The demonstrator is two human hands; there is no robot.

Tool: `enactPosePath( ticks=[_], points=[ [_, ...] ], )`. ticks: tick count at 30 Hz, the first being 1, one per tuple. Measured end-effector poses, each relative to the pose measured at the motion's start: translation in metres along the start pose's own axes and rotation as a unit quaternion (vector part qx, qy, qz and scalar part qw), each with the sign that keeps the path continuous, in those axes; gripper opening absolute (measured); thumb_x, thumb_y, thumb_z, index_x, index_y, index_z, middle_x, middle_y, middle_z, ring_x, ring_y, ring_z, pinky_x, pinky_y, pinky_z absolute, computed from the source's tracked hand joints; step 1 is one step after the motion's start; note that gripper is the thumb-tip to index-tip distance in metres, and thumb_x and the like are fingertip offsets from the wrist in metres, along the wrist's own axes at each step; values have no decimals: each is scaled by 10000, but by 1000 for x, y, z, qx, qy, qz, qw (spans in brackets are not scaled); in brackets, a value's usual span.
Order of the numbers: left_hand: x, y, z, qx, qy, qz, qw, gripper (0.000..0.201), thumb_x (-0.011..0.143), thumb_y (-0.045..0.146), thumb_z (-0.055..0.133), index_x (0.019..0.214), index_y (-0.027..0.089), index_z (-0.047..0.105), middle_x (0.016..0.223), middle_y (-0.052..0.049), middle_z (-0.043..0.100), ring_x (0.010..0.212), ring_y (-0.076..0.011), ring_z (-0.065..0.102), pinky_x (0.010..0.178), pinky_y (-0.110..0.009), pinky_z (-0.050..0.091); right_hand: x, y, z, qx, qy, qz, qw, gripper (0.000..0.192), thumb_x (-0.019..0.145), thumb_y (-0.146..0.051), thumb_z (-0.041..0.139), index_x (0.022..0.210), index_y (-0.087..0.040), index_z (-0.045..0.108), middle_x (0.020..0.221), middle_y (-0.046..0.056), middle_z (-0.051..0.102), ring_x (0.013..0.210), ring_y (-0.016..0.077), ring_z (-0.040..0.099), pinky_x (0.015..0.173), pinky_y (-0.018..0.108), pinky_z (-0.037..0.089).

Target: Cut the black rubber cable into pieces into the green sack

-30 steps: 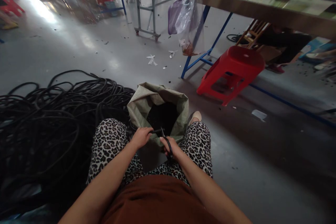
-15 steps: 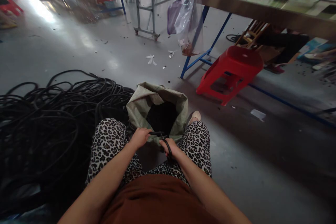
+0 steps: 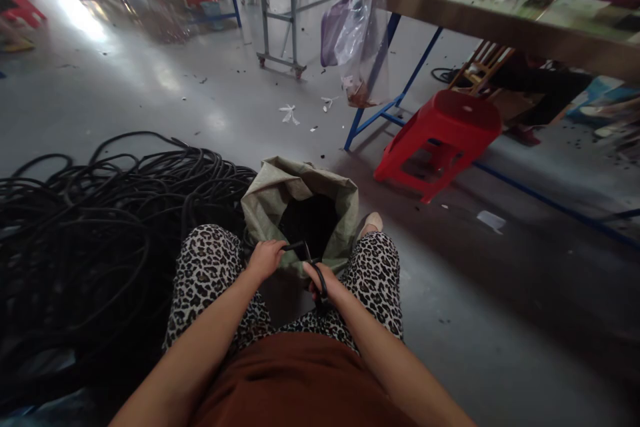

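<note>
Between my knees stands a greenish woven sack [image 3: 265, 203], its mouth open and dark stuff [image 3: 310, 217] inside that I cannot make out. My left hand [image 3: 267, 260] is closed around a black cord [image 3: 294, 246], whose short end points right over the sack's near rim. In my right hand [image 3: 323, 280] is a pair of black-handled scissors [image 3: 323, 282], fingers wrapped in the loops. The scissor blades point up and away from me, close to the cord's end. Whether they touch the cord I cannot tell.
A big tangled heap of black cord [image 3: 100, 233] covers the floor on my left. To the right, a red stool [image 3: 440, 140] stands under a table edge [image 3: 480, 23] with blue legs. A clear plastic bag [image 3: 363, 40] hangs from the table corner. Someone's legs [image 3: 543, 93] show beneath it.
My left hand has risen slightly, and the cord's end now tilts up and away. The scissors look more open than before, their blades turned a little upward.
</note>
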State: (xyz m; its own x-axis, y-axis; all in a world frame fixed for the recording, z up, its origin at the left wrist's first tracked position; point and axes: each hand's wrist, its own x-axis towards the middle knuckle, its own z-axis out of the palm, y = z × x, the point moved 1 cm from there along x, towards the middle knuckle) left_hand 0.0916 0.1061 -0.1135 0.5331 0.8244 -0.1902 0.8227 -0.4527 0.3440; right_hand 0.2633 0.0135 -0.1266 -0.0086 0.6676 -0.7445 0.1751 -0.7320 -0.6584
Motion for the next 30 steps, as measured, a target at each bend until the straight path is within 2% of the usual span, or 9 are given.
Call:
enactPosePath(
  ticks=[4,11,30],
  points=[
    [0,0,1,-14,7,6,1000,282,841,216,479,1086,225,620,988,-59,669,927,-186,592,818,-298,410,-1,2,3,-2,-29,-4,1000,359,890,-478,432,953,-133,513,475,-39,512,322,107,490,337,183,380],
    [0,-2,9,-32,8,29,999,286,855,228,471,1104,219,611,1004,-65,664,956,-186,588,844,-311,406,5,6,5,9,-40,-13,999,387,881,-506,434,952,-137,530,477,-35,514,343,113,504,357,182,378],
    [-2,2,11,-24,-11,71,997,263,856,219,476,1082,222,609,940,-51,661,905,-181,591,811,-302,408,6,1,7,28,-20,-10,999,400,885,-508,447,934,-120,532,487,-26,514,337,108,502,337,187,396]
  ],
)
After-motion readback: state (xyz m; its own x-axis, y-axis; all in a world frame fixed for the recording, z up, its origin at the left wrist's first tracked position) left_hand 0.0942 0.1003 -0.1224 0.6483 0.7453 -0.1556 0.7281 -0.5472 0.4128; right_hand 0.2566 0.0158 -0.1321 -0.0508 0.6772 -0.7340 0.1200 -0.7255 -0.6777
